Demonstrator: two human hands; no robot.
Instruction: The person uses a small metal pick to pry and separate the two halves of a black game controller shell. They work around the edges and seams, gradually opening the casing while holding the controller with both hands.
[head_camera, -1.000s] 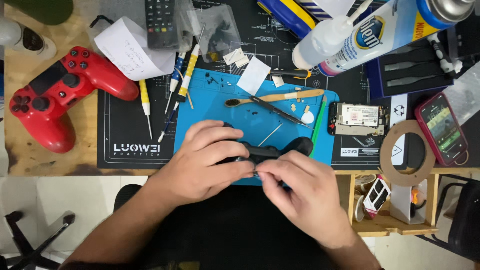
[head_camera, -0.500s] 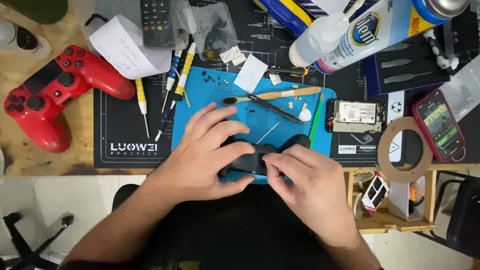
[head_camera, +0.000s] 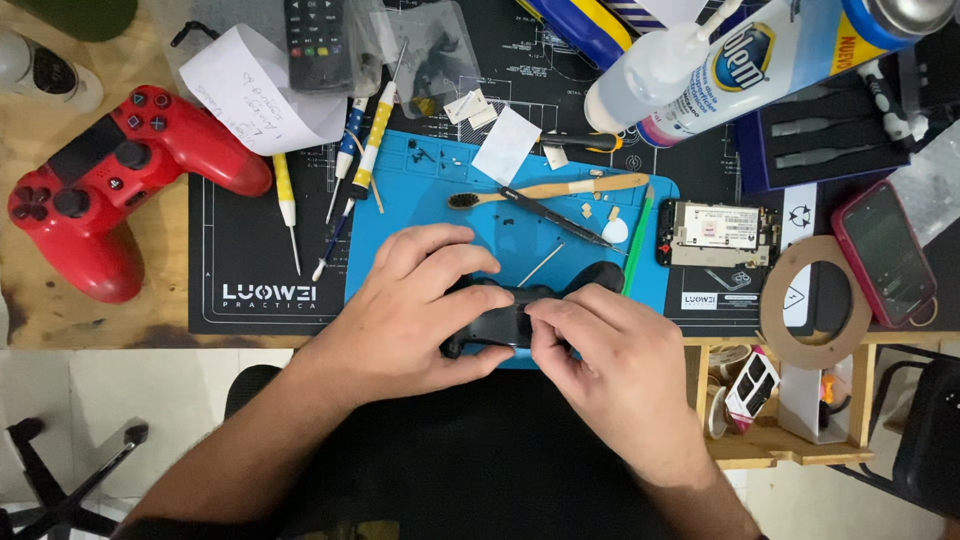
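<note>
Wooden desk (head_camera: 160, 330) w/ black mat (head_camera: 240, 240); pale tiled floor (head_camera: 120, 390) at 7 o'clock, wooden shelf (head_camera: 790, 440) at 4.

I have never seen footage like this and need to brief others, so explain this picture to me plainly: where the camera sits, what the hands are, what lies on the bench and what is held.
There is no machine here. One camera sits on a person's head and looks straight down at their own two bare hands over a workbench. The left hand and the right hand together hold a black game controller above a blue work mat, which lies on a larger black mat. The right hand's fingertips pinch at the controller's middle. On the blue mat lie a wooden-handled brush and black tweezers. To the left rests a red game controller, with several screwdrivers beside it. A circuit board, a phone in a red case and a roll of tape lie to the right.
</note>
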